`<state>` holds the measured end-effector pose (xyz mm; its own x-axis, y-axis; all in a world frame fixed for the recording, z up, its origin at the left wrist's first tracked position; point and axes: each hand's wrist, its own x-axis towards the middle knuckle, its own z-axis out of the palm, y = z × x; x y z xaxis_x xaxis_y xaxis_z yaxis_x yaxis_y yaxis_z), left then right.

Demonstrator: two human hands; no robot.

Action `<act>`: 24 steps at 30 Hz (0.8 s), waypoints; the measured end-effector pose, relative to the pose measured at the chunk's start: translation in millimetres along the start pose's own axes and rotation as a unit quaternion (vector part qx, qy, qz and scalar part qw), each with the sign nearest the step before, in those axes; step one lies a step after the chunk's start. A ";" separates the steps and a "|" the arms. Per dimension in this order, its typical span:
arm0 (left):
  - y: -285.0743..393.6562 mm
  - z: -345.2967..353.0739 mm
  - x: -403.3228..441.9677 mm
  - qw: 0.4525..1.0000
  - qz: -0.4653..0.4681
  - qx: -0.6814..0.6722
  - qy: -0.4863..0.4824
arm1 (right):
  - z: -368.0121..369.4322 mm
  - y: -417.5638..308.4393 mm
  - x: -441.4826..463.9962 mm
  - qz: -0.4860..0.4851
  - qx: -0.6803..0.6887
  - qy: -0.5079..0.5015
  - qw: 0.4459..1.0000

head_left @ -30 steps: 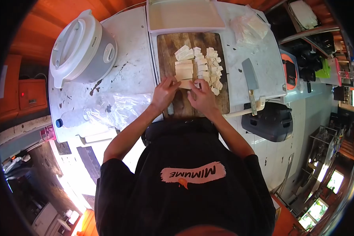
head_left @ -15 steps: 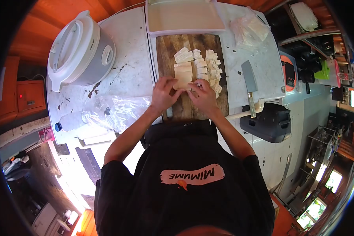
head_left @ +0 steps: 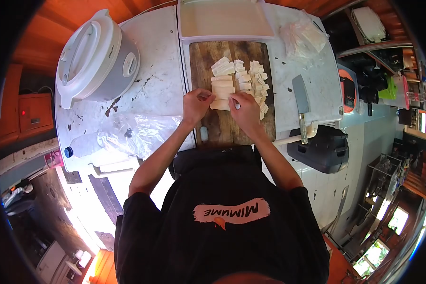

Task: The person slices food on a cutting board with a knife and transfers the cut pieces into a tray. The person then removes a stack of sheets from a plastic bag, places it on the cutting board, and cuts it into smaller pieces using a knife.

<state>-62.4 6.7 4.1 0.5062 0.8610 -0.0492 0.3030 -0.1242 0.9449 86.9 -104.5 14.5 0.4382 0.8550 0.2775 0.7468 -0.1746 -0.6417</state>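
Note:
On a wooden cutting board (head_left: 201, 61), several pale flat strips (head_left: 223, 84) lie stacked in a column, cut from a soft-looking sheet whose kind I cannot tell. My left hand (head_left: 197, 106) is at the column's left edge, fingers curled, with thumb and fingertips at the end of a pale strip (head_left: 221, 97). At that strip's other end, my right hand (head_left: 245, 110) pinches with bent fingers. A lower pale piece (head_left: 219, 105) shows between the hands. Right of the column lie rows of small cut pale pieces (head_left: 257, 78), partly behind my right hand.
A knife (head_left: 301, 99) lies on the white table right of the board. Behind the board stands a white tray (head_left: 225, 34). A rice cooker (head_left: 97, 66), a plastic bottle (head_left: 83, 146) and clear plastic bags (head_left: 144, 135) occupy the left; another bag (head_left: 304, 35) sits back right.
My hands have moved apart, from meeting at the column's near edge to its left and right sides, slightly farther up the board. Separate strips now show in the column.

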 end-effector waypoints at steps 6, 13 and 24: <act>-0.6 -2.9 -2.5 0.996 0.040 0.083 0.004 | -10.0 -7.7 -7.5 -0.024 0.022 -0.039 0.999; -5.9 5.4 -6.2 0.999 0.026 0.023 -0.032 | -6.9 -13.9 -18.2 -0.002 -0.031 0.029 0.999; -2.3 5.6 -7.2 0.997 0.030 0.066 -0.007 | 1.9 -22.2 -16.5 0.024 -0.059 0.084 0.994</act>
<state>-62.2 -2.0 0.5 0.5382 0.8428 0.0002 0.3747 -0.2395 0.8956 62.2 -113.8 22.8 0.5444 0.7526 0.3705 0.7725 -0.2776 -0.5712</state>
